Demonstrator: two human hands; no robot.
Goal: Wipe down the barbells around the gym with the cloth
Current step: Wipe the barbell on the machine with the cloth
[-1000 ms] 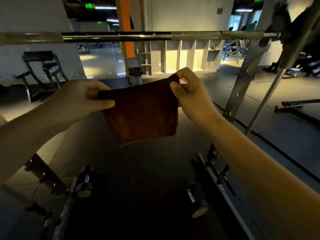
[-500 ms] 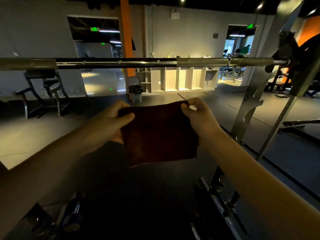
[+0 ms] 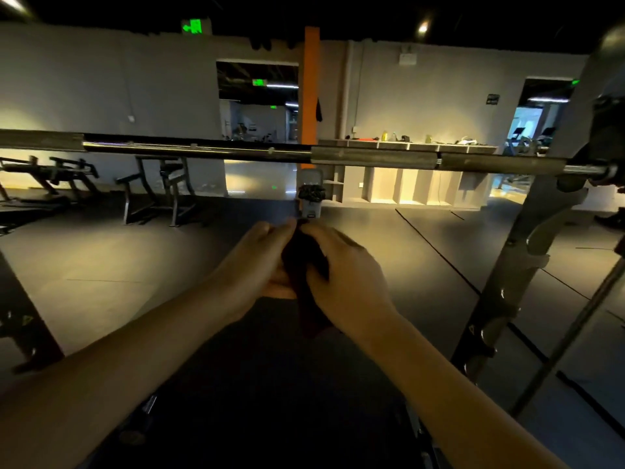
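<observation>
A steel barbell (image 3: 203, 151) runs across the view at chest height, resting on a rack hook at the right. Below it, both my hands meet around a dark brown cloth (image 3: 306, 265), now folded together between them. My left hand (image 3: 257, 262) holds the cloth's left side with fingers curled. My right hand (image 3: 348, 282) grips it from the right, and a strip of cloth hangs down under that hand. Both hands are well below the bar and apart from it.
The rack's grey upright (image 3: 527, 265) with hooks stands at the right, a thin slanted rod (image 3: 575, 336) beside it. A dark bench pad (image 3: 270, 401) lies under my arms. Benches (image 3: 159, 187) stand at the left, cubby shelves (image 3: 406, 184) at the back wall.
The cloth was stretched flat between my two hands; my hands have come together and folded it into a bunch. The view has tilted up, so the bar sits lower in frame.
</observation>
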